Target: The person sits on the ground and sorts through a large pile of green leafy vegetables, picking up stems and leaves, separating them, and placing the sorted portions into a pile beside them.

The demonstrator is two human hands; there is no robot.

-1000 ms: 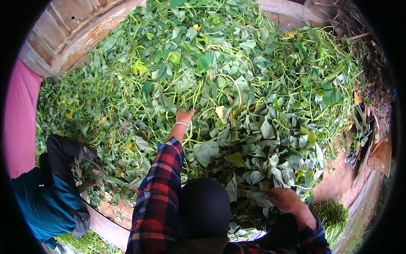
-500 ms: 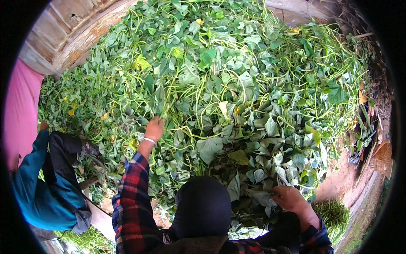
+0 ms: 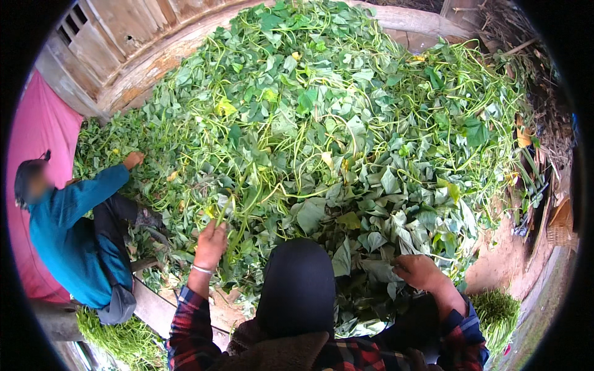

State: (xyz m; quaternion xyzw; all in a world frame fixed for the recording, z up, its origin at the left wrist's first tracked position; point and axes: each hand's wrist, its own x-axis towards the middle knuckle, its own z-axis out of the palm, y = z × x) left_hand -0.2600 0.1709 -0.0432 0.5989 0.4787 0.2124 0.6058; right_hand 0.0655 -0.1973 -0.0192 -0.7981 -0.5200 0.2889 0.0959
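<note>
A big heap of leafy green vines (image 3: 297,111) spreads before me, with long pale stems and broad leaves. My left hand (image 3: 211,247), with a pale bracelet at the wrist, is closed on a green vine stem (image 3: 223,213) at the heap's near left. My right hand (image 3: 422,272) is curled at the near right, against darker grey-green leaves (image 3: 378,269). Whatever lies between its fingers is hidden. Between my arms, a dark rounded shape (image 3: 298,287) covers part of the near side.
A co-worker in a teal sweater (image 3: 77,235) sits at the left by a pink cloth (image 3: 46,123), one hand in the heap. Bundles of green stems lie at lower right (image 3: 495,315) and lower left (image 3: 117,340). A wicker basket (image 3: 562,224) stands far right; a wooden wall (image 3: 105,49) rises behind.
My left hand has drawn back toward me, holding the stem. My right hand stays by the same leaves. The co-worker now shows more fully, arm stretched to the heap; the view has shifted slightly.
</note>
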